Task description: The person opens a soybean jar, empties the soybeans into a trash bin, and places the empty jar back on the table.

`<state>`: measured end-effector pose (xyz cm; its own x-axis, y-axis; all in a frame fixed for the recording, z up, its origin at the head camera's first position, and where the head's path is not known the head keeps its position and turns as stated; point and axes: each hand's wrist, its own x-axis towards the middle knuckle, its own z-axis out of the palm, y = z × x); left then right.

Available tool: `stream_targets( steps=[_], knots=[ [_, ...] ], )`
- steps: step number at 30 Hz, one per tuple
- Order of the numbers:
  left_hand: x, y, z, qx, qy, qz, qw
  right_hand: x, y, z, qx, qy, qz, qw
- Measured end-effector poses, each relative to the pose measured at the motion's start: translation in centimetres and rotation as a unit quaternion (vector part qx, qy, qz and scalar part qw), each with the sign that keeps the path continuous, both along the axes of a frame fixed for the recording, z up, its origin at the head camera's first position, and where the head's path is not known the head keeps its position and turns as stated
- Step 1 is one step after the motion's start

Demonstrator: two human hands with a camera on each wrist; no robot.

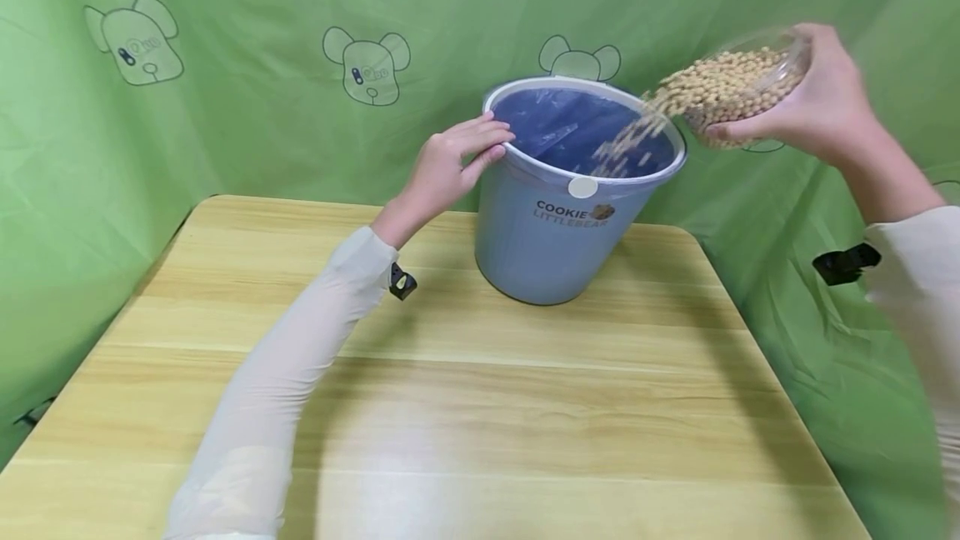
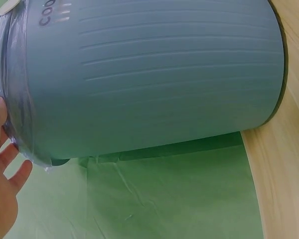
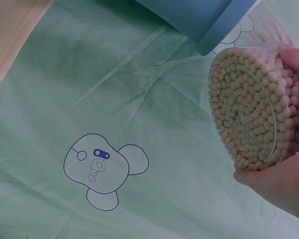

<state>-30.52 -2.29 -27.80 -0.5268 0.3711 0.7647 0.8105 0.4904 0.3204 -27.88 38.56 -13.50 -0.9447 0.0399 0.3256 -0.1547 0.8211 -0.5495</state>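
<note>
A blue-grey trash bin (image 1: pixel 551 248) with a white rim and a clear liner bag (image 1: pixel 555 119) inside stands upright on the table. My left hand (image 1: pixel 453 161) holds the bin's rim at its left side, fingers over the edge and thumb outside. My right hand (image 1: pixel 828 102) grips a clear jar (image 3: pixel 251 107) of round beige soybeans (image 1: pixel 723 82), tilted mouth-down toward the bin's right edge. A stream of soybeans (image 1: pixel 622 144) falls from the jar into the bin. The bin's bottom inside is hidden by its front wall.
The bin stands near the far edge of a light wood table (image 1: pixel 480 407). A green curtain (image 1: pixel 262 107) with printed bear heads hangs behind and around the table. The jar is held up above the table's right far corner.
</note>
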Motion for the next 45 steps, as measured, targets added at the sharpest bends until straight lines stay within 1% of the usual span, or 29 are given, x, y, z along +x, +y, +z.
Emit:
stream_targets(
  steps=[9, 22, 31, 38, 45],
  knots=[
    [0.02, -0.07, 0.13, 0.001, 0.002, 0.004, 1.0, -0.25, -0.27, 0.14, 0.017, -0.002, 0.003, 1.0],
    [0.09, -0.02, 0.09, -0.012, 0.005, 0.019, 0.9997, -0.48, -0.35, 0.02, 0.029, 0.002, 0.014, 0.999],
    [0.12, 0.03, -0.42, -0.008, 0.005, 0.028, 0.9996, -0.57, -0.95, -0.11, 0.08, 0.007, 0.008, 0.997],
    [0.18, 0.19, -0.48, -0.005, 0.004, 0.022, 0.9997, -0.54, -0.81, -0.09, 0.097, 0.011, 0.017, 0.995],
    [0.19, 0.27, -0.4, -0.002, 0.005, 0.023, 0.9997, -0.75, -0.56, 0.29, 0.106, 0.017, 0.014, 0.994]
  ],
)
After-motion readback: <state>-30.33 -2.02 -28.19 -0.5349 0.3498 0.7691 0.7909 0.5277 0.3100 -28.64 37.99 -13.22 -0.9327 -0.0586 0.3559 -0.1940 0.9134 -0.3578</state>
